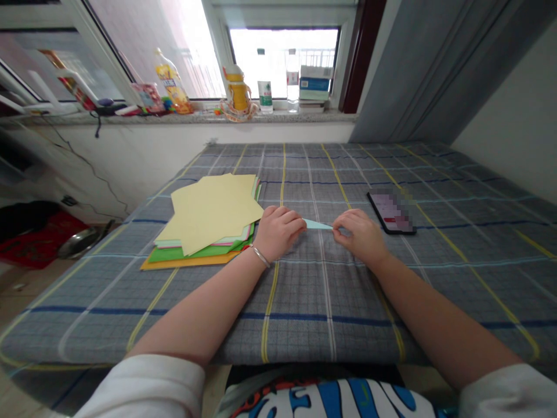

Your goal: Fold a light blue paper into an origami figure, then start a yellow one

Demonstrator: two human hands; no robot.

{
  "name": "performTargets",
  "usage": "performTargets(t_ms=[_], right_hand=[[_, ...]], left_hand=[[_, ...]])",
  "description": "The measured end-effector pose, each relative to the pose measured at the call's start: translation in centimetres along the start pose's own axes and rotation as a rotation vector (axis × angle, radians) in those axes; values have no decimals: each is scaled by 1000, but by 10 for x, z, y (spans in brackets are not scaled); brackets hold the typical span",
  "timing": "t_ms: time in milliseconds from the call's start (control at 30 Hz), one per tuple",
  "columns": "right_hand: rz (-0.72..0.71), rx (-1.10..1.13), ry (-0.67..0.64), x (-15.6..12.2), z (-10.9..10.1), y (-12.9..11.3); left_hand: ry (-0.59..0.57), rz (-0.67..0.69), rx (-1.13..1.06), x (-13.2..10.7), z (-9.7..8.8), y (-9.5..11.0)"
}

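A narrow folded strip of light blue paper (317,224) lies between my two hands on the plaid cloth. My left hand (278,231) is curled closed on the strip's left end. My right hand (360,233) pinches its pointed right end with the fingers pressed together. Both hands rest on the cloth near the middle of the surface. Only a short piece of the paper shows between the hands. A thin bracelet (260,255) sits on my left wrist.
A stack of coloured paper sheets (209,223), yellow on top, lies left of my left hand. A phone (391,212) lies face up to the right. The windowsill (195,118) behind holds bottles and boxes. The grey plaid cloth (304,290) covers the surface.
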State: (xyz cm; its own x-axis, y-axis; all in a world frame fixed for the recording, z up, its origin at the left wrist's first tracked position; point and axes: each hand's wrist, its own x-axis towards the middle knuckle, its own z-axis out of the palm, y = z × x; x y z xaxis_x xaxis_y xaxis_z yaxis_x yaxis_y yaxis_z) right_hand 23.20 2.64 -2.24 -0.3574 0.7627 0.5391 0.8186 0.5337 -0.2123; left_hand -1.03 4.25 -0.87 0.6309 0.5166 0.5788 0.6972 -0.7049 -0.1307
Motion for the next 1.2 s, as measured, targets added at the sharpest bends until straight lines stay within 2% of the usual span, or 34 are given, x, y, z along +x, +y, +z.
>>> performTargets(t_ms=[167, 400, 733, 1000, 1200], right_hand=[[-13, -27, 15, -1, -3, 4], [-79, -50, 106, -2, 0, 9], [-77, -67, 125, -3, 1, 8], [-62, -77, 138, -4, 0, 10], [-173, -66, 158, -1, 1, -4]], left_hand=[[23, -5, 4, -1, 3, -4], [74, 9, 10, -1, 8, -5], [78, 15, 11, -1, 8, -6], [57, -30, -25, -2, 10, -8], [76, 30, -29, -1, 12, -2]])
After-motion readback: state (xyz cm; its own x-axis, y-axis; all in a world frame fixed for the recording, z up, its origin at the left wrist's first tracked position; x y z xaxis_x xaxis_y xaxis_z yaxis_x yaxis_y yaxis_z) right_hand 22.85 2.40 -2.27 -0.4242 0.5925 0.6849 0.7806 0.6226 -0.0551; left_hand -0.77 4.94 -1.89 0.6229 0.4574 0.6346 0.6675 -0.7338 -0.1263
